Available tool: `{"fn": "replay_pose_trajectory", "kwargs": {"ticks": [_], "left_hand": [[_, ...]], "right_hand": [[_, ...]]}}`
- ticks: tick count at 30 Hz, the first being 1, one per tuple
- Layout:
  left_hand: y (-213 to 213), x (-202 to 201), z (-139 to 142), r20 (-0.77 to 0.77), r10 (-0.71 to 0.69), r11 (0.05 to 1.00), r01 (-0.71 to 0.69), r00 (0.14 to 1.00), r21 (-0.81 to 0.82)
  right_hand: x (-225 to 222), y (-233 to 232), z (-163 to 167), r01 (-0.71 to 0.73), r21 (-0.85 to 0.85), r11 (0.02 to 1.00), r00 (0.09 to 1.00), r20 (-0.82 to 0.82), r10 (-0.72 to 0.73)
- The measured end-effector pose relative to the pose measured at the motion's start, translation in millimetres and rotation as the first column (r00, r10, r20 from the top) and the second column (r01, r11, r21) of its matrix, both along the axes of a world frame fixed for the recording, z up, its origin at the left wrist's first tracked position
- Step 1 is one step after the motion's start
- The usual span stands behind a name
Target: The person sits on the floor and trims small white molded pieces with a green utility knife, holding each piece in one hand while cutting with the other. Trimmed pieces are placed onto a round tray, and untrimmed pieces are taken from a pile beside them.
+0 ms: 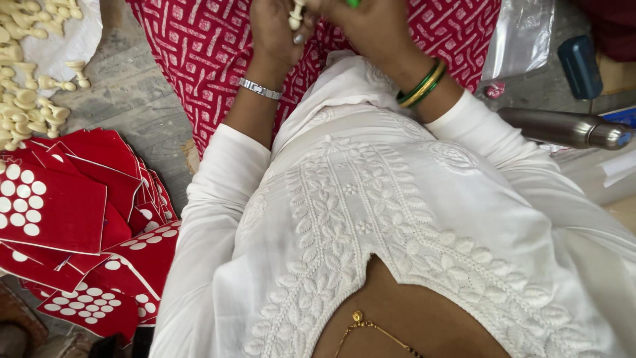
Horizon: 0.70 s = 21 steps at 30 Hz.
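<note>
The left hand (278, 30) pinches a small cream plastic chess piece (295, 14) in closed fingers; the right hand (371, 26), just beside it, grips something green (353, 2), cropped. More cream pieces (26, 73) lie heaped on a white sheet (79, 40) far left.

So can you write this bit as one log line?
left hand: pinching cream chess piece | right hand: green item, mostly cut off | lap: red patterned cloth | floor left: red sticker sheets

Left hand (278, 30) grips a small cream plastic chess piece (295, 14) over red patterned cloth (199, 59); right hand (371, 26) closes beside it.
</note>
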<state>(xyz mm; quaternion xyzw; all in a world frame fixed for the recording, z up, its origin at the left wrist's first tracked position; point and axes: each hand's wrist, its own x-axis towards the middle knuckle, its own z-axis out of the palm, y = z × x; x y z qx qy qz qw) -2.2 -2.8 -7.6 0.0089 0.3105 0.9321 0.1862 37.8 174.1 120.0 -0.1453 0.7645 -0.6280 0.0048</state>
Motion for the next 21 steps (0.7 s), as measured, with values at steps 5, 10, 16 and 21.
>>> {"fn": "replay_pose_trajectory", "kwargs": {"ticks": [5, 10, 16, 21], "left_hand": [[2.2, 8.5, 1.3, 0.05, -0.025, 1.0, 0.026, 0.998, -0.018], [4.8, 8.5, 19.4, 0.05, -0.109, 0.992, 0.106, 0.993, 0.062], [2.8, 8.1, 50.1, -0.172, -0.148, 0.989, 0.146, 0.974, -0.025], [4.2, 7.1, 54.4, -0.103, -0.15, 0.989, 0.148, 0.983, -0.028]], "right_hand": [[1.6, -18.2, -8.3, -0.062, -0.056, 0.997, 0.998, 0.004, 0.062], [1.1, -14.5, -7.4, -0.014, -0.223, 0.975, 0.994, 0.105, 0.039], [-7.9, 5.5, -1.0, 0.067, -0.277, 0.958, 0.994, -0.07, -0.089], [-4.4, 15.1, -14.3, 0.105, -0.232, 0.967, 0.989, -0.079, -0.126]]}}
